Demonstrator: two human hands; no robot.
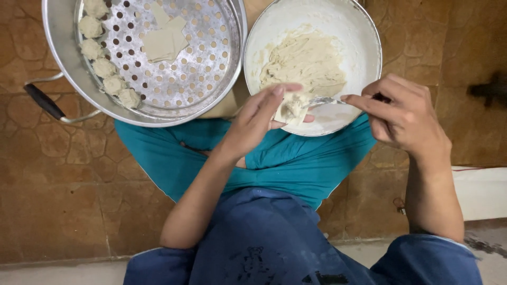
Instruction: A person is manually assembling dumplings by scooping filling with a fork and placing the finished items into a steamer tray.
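Pale, soft wrapper [289, 110] cupped in the left hand [253, 124] looks flimsy, tear-prone; support underneath. Right hand [404, 119], at three o'clock, pinches a spoon [325, 100].

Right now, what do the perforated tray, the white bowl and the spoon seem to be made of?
The perforated tray looks like dull, brushed aluminium or steel: grey sheen, punched round holes. The white bowl seems enamelled metal or ceramic, with a glossy white wall and thin rim; I cannot tell which. The spoon, held by the right hand, looks like polished metal, since it reflects light.
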